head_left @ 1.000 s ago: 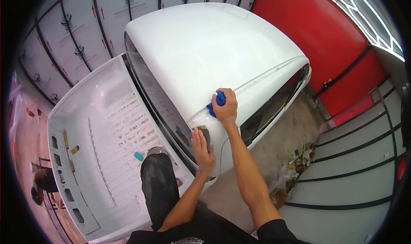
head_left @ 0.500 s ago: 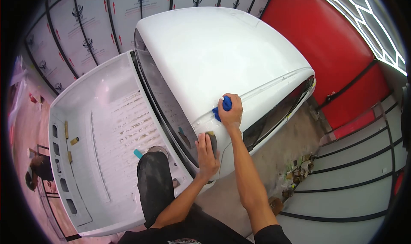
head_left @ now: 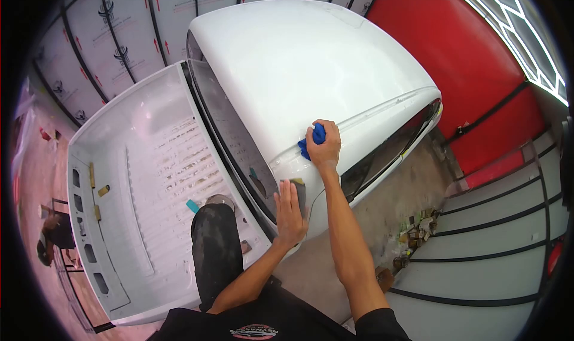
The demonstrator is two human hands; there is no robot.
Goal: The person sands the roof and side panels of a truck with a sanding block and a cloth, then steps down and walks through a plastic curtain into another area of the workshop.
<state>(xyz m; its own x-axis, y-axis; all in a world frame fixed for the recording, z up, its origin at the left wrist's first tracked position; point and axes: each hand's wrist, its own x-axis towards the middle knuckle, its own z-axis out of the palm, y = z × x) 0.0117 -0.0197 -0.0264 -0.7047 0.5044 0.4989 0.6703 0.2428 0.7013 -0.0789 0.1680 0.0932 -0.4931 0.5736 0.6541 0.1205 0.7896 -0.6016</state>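
Observation:
A white pickup cab roof (head_left: 311, 60) spreads out in front of me. My right hand (head_left: 324, 145) is closed round a crumpled blue cloth (head_left: 311, 142), resting on the roof near its rear side edge. Closer to me, my left hand (head_left: 290, 216) presses a dark grey piece of sandpaper (head_left: 301, 192) with a tan edge against the rear corner pillar. Its fingers lie extended along the sheet, and the thumb is hidden. Between the cab and the bed runs the dark rear window (head_left: 230, 119).
The white truck bed (head_left: 140, 221) lies to the left, with several small tan blocks (head_left: 104, 190) and a teal object (head_left: 192, 206) in it. My bent knee (head_left: 218, 245) is over the bed. Clutter (head_left: 418, 227) sits on the floor at right. Another person (head_left: 55, 233) is at far left.
The view has shifted a little, so the truck appears slightly higher. My left hand has slid slightly down the pillar with the sandpaper. My right hand keeps its place on the roof with the cloth.

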